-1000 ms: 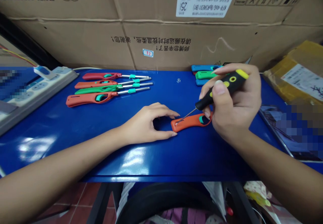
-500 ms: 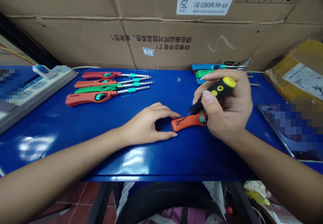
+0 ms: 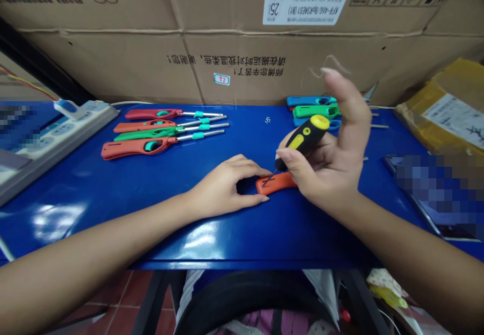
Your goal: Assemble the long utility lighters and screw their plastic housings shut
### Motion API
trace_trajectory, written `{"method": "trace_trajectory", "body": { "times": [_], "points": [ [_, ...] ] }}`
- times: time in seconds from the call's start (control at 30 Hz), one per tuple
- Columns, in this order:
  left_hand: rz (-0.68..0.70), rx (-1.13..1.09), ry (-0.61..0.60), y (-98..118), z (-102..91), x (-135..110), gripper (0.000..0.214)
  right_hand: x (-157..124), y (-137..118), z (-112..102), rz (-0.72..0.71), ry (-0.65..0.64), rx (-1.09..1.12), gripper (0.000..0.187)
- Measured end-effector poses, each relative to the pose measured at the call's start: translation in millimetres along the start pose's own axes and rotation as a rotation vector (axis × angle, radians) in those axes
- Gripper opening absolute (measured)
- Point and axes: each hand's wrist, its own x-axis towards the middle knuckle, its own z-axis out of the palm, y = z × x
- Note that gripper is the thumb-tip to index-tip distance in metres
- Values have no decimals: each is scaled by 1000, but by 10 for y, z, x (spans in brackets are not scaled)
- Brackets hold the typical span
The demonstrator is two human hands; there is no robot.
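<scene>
In the head view, the orange lighter [image 3: 282,183] lies flat on the blue worktop [image 3: 151,184], partly hidden behind the right hand [image 3: 335,166]. It should handle as light, stiff plastic, slick enough to skid; pinching both long sides near the slotted end looks best. The left hand [image 3: 225,184] has its grip bracketing that end from 2 sides, though whether it presses I cannot tell. The right hand's grip is closed round a black-and-yellow screwdriver [image 3: 306,137], tip at the casing. The casing looks smooth, gently curved, with 1 dark slot.
</scene>
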Motion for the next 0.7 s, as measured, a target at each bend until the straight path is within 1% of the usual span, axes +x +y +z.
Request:
{"method": "trace_trajectory", "body": {
  "times": [0.03, 0.1, 0.17, 0.27, 0.33, 0.43, 0.47, 0.5, 0.6, 0.63, 0.67, 0.7],
  "points": [
    [-5, -1, 2, 1, 3, 1, 40, -1, 14, 1, -35, 3, -4, 57],
    [-11, 4, 6, 8, 4, 4, 40, 3, 24, -13, -76, -40, -5, 51],
    [-5, 9, 12, 18, 3, 8, 40, 14, 12, -41, -68, -129, 7, 47],
    [4, -11, 15, 23, 4, 12, 39, 33, -4, -83, -34, -219, 58, 53],
    [4, -40, 7, 14, 10, 10, 39, 45, 12, -102, -87, -204, 38, 57],
    [2, -70, -7, -7, 19, 4, 40, 65, 53, -132, -231, -105, -113, 59],
    [0, -73, -8, -12, 20, 3, 41, 73, 60, -144, -245, -91, -152, 57],
    [-6, -75, -8, -15, 20, 3, 41, 81, 59, -157, -239, -106, -169, 54],
    [-33, -78, -10, -9, 15, 9, 43, 103, 22, -181, -124, -205, -147, 44],
    [-37, -79, -13, -4, 12, 12, 42, 109, 5, -182, -111, -206, -142, 44],
    [-35, -79, -18, 2, 9, 16, 42, 115, -10, -180, -132, -185, -148, 44],
    [-29, -75, -18, 9, 6, 20, 40, 120, -23, -177, -182, -148, -162, 44]
  ]
}}
